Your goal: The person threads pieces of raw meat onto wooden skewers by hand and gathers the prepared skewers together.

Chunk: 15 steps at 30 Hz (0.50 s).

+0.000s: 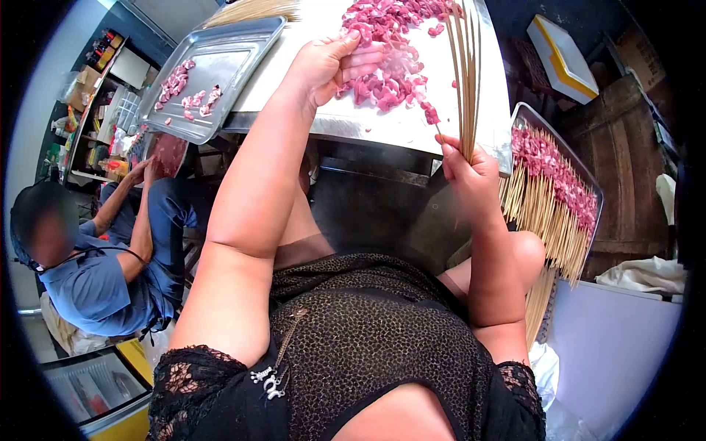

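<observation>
My left hand (pixel 331 67) is over the near left edge of a pile of cut raw meat (pixel 390 66) on the white tabletop. Its thumb and fingers are apart, the fingers stretched toward the meat; I see nothing held in it. In my right hand (pixel 473 176) is a bundle of thin bamboo skewers (pixel 465 88), pointing up and away from me. One skewer leans left from the bundle, and its tip carries a piece of red meat (pixel 430 112). That tip is just above the table's near edge, right of the pile.
A metal tray (pixel 220 121) with a few meat pieces overhangs the table's left side. At the right, another tray (pixel 593 180) is filled with rows of meat skewers (pixel 555 176). A seated person (pixel 88 272) works at the left. More bare skewers (pixel 254 10) lie at the back.
</observation>
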{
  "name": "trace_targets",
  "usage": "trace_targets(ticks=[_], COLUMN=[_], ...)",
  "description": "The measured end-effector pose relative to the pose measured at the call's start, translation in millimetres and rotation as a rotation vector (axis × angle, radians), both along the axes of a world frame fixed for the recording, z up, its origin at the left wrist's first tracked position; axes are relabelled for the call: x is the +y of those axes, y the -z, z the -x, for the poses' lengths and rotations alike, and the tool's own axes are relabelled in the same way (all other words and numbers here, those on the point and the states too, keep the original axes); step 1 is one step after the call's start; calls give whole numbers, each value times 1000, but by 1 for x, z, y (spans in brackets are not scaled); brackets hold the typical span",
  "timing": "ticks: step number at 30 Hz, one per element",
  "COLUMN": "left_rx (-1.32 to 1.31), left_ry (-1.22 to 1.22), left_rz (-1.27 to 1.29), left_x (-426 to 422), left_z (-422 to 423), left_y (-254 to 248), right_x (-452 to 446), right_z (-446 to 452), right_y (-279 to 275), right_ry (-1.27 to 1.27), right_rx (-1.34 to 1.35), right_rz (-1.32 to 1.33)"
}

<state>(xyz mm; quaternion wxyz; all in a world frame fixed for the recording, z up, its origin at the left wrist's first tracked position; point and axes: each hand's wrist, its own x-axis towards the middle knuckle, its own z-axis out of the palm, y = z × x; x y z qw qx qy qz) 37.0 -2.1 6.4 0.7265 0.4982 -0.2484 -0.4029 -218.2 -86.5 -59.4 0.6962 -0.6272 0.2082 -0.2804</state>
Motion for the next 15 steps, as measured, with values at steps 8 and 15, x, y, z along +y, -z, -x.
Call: trace_targets(ticks=[8,15], left_rx=[-1422,-1586], left_ry=[-136,15], left_rz=[-839,-588], left_x=[17,-3], left_z=[3,38], left_y=[-9,26], right_x=[-4,-6], right_z=[8,8], right_y=[-16,-15], right_ry=[68,45], right_rx=[14,-19], right_rz=[-76,-103])
